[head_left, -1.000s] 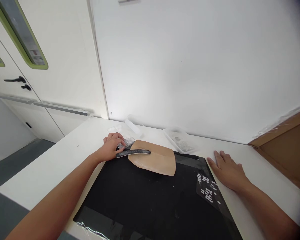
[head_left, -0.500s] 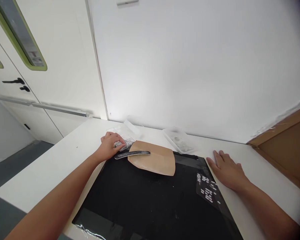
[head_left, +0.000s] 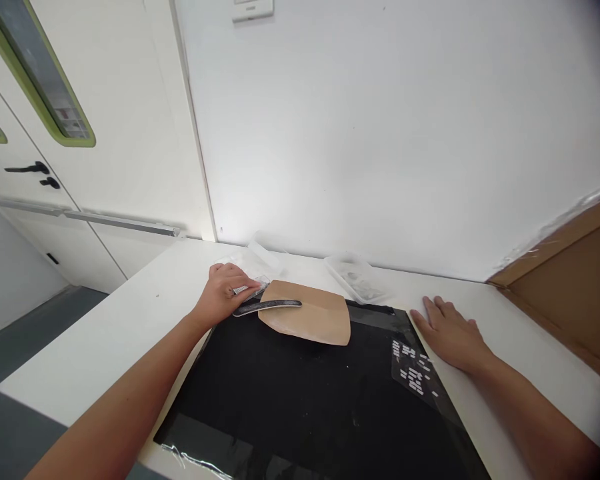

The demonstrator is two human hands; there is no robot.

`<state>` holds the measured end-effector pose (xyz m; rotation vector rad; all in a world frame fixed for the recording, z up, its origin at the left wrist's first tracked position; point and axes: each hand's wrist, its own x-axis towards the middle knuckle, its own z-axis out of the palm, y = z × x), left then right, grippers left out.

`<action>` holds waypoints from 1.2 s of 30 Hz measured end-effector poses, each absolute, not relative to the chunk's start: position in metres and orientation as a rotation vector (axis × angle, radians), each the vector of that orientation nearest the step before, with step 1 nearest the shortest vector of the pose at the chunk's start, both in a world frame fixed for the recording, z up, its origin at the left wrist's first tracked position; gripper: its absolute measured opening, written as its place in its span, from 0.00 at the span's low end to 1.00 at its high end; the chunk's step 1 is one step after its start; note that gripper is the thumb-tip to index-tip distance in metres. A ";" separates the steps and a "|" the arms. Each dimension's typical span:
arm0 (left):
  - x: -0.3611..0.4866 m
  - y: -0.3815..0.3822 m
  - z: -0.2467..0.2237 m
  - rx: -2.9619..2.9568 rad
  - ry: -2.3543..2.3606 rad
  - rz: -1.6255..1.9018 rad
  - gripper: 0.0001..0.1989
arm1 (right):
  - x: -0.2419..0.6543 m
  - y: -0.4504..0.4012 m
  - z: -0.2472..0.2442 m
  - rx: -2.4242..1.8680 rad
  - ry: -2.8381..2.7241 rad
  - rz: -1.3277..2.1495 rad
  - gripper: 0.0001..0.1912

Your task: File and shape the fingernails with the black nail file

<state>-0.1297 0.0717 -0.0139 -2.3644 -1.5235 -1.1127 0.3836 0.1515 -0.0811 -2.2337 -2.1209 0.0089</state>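
My left hand (head_left: 229, 291) is closed on a small clear plastic piece (head_left: 258, 288) near the back left corner of a black mat (head_left: 290, 393). Just right of it, a dark curved strip (head_left: 270, 305) overlaps a tan curved sheet (head_left: 314, 319) at the mat's back edge. Flat on the white table, right of the mat, lies my right hand (head_left: 453, 337), fingers spread and nothing held. A clear sheet with small white pieces (head_left: 413, 373) is on the mat's right side.
Behind the mat, a clear tray (head_left: 357, 279) stands against the white wall. Another clear container (head_left: 253, 257) sits behind my left hand. The white table's (head_left: 105, 360) left edge shows, and a brown panel (head_left: 575, 287) stands at the right.
My left fingers have moved slightly right and closed further over the clear piece. The view has shifted a little; my right hand stays flat on the table.
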 end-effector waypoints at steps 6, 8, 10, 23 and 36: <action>-0.127 0.066 -0.010 -2.424 -1.451 -1.033 0.08 | 0.386 0.154 -0.084 -2.226 -2.115 -0.005 0.46; -0.125 0.065 -0.010 -2.443 -1.444 -1.014 0.07 | 0.385 0.153 -0.084 -2.229 -2.113 -0.015 0.46; -0.124 0.065 -0.010 -2.463 -1.442 -0.996 0.07 | 0.385 0.153 -0.084 -2.222 -2.112 -0.028 0.46; -0.123 0.065 -0.013 -2.460 -1.474 -0.933 0.09 | 0.412 0.147 -0.050 -2.090 -2.293 0.273 0.38; -0.125 0.068 -0.012 -2.279 -1.491 -0.983 0.11 | 0.403 0.141 -0.046 -2.140 -2.301 0.134 0.37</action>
